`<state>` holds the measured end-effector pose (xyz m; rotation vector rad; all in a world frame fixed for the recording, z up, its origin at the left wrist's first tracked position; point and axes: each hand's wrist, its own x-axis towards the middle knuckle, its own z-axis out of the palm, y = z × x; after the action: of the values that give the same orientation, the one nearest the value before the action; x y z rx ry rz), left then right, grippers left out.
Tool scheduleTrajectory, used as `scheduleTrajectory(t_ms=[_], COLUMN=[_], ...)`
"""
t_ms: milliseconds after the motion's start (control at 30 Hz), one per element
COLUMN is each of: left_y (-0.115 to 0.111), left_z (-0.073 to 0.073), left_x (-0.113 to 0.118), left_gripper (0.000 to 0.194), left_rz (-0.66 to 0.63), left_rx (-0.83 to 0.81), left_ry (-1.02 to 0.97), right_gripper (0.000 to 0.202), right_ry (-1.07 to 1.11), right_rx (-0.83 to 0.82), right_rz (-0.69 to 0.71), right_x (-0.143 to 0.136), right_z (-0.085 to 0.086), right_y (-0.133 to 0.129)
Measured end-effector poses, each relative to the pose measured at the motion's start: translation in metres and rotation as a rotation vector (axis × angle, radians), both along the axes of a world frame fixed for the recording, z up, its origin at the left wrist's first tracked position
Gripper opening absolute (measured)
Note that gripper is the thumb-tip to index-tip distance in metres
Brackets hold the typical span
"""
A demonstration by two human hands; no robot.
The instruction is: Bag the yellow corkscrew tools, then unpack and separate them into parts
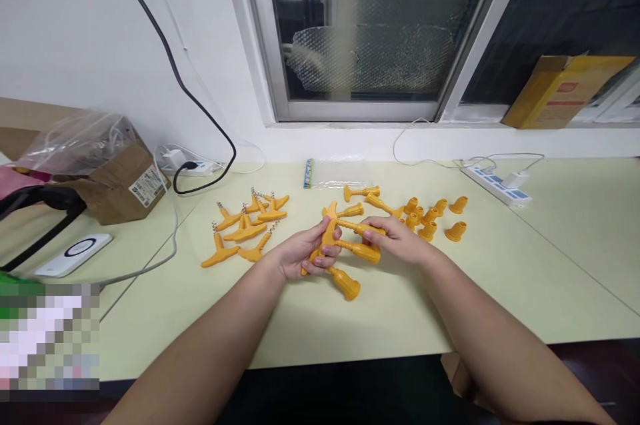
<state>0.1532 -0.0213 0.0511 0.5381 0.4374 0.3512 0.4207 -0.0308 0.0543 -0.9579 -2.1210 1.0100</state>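
My left hand [310,253] is closed around the T-shaped handles of several yellow corkscrews, whose bell-shaped ends point right. My right hand [396,237] pinches the bell end of the uppermost held corkscrew [347,224]. Below it, another held corkscrew [361,250] and a lower one [346,284] stick out from my left fist. Just behind my hands, assembled yellow corkscrews [363,192] lie on the table. Left of my left hand is a group of yellow handles with bare metal spirals [246,232]. Several loose yellow bell-shaped sleeves [429,230] stand to the right.
A clear plastic bag [340,173] lies at the back of the table [505,278]. Power strips [495,184] sit near the wall. To the left are a cardboard box [123,178], a white charging pad [75,255] and a grey cable [173,238].
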Motion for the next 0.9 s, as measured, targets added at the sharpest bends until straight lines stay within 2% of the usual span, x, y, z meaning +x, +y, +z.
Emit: scheduleTrajectory(t_ms=[100,200,267,367,433,500,600,700,833,900], left_y=[0.001,0.003,0.005,0.006,0.006,0.006,0.005,0.005,0.007,0.008], left_z=[-0.001,0.001,0.003,0.007,0.009,0.01,0.011,0.009,0.004,0.002], left_x=[-0.001,-0.002,-0.003,-0.006,-0.009,-0.011,-0.011,-0.011,-0.011,-0.011], left_gripper=[0.034,0.034,0.033,0.033,0.032,0.031,0.029,0.028,0.031,0.032], left_rz=[-0.007,0.032,0.091,0.194,0.253,0.293,0.307,0.291,0.281,0.265], left_rx=[-0.028,-0.057,-0.067,-0.056,-0.034,-0.015,-0.007,-0.003,0.018,0.042], left_ry=[-0.004,0.002,-0.004,-0.052,-0.103,-0.146,-0.164,-0.153,-0.162,-0.159], right_gripper=[0.027,0.02,0.019,0.023,0.03,0.034,0.038,0.042,0.031,0.028], right_ry=[-0.005,-0.019,-0.059,-0.08,0.007,0.174,0.445,0.601,0.567,0.507], right_rx=[-0.003,0.177,0.238,0.194,0.099,-0.066,-0.345,-0.503,-0.606,-0.648], right_rz=[0.001,-0.166,-0.302,-0.494,-0.549,-0.482,-0.254,-0.137,-0.131,-0.08], right_x=[-0.001,0.001,0.003,0.007,0.008,0.006,-0.001,-0.007,-0.009,-0.009], right_z=[-0.001,-0.006,-0.009,-0.012,-0.013,-0.013,-0.013,-0.014,-0.015,-0.015], right_y=[0.001,0.005,0.008,0.011,0.012,0.012,0.011,0.009,0.008,0.007])
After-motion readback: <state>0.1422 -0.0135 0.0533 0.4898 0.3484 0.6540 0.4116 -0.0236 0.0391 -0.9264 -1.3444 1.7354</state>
